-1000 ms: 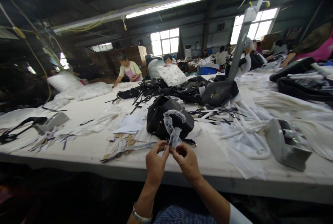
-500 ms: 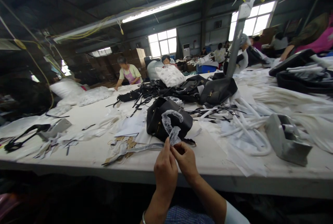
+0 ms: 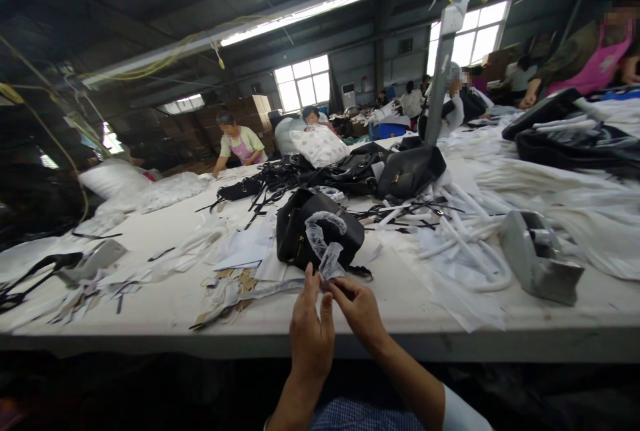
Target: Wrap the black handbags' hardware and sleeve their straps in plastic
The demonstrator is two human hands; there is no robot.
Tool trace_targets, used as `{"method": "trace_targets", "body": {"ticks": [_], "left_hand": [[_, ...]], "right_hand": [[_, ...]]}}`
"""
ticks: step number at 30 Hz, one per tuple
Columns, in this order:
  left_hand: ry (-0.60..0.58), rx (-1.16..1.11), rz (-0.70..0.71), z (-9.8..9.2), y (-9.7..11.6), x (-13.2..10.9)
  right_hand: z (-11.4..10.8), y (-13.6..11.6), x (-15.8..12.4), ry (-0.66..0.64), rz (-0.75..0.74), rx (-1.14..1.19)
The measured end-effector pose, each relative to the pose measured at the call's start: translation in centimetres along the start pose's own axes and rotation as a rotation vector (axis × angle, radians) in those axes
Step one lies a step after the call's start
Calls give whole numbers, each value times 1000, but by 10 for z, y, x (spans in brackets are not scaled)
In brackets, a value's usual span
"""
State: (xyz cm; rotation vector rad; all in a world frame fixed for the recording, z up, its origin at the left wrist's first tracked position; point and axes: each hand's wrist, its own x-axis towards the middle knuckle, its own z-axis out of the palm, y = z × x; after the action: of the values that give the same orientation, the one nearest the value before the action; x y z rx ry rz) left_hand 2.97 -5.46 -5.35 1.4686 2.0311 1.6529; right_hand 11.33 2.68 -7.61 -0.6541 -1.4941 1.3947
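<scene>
A black handbag (image 3: pixel 287 234) with a gold-coloured zip pull lies on the table in front of me. Its curved strap (image 3: pixel 316 234) is wrapped in clear plastic film, and the wrapped end comes down towards my fingers. My right hand (image 3: pixel 359 307) pinches that end between thumb and fingertips. Just to the left, my left hand (image 3: pixel 311 331) has its fingers stretched upward and its thumb apart, close beside the film. Whether its fingertips still touch the film is hard to tell. Another plastic-covered strip (image 3: pixel 277 287) runs left from the bag.
Brown tags (image 3: pixel 240 282) lie left of the bag. A tape dispenser (image 3: pixel 540 254) stands at right, another (image 3: pixel 95 261) at left. Behind are piled black bags (image 3: pixel 410 171) and white tubes (image 3: pixel 480 251). Co-workers stand across the table (image 3: pixel 150 297) and at far right.
My left hand has opened from its pinch, its fingers straightening and thumb spreading. My right hand still pinches the wrapped strap end. The view has shifted slightly.
</scene>
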Motion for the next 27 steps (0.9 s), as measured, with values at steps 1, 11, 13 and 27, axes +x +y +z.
{"method": "trace_targets", "body": {"ticks": [1,11,13,27], "left_hand": [[12,-6,-22,-3,-3,4],[-352,-403,-288,-18,-10,37],[-301,-390,-300,-16,-9,34],[-111,-410,-568,10,-51,22]], "right_hand": [[-2,1,1,-9,22,24],[-10,10,8,-106,203,179],[-10,13,5,-92,232,114],[-358,-44,3,945,5,-1120]]}}
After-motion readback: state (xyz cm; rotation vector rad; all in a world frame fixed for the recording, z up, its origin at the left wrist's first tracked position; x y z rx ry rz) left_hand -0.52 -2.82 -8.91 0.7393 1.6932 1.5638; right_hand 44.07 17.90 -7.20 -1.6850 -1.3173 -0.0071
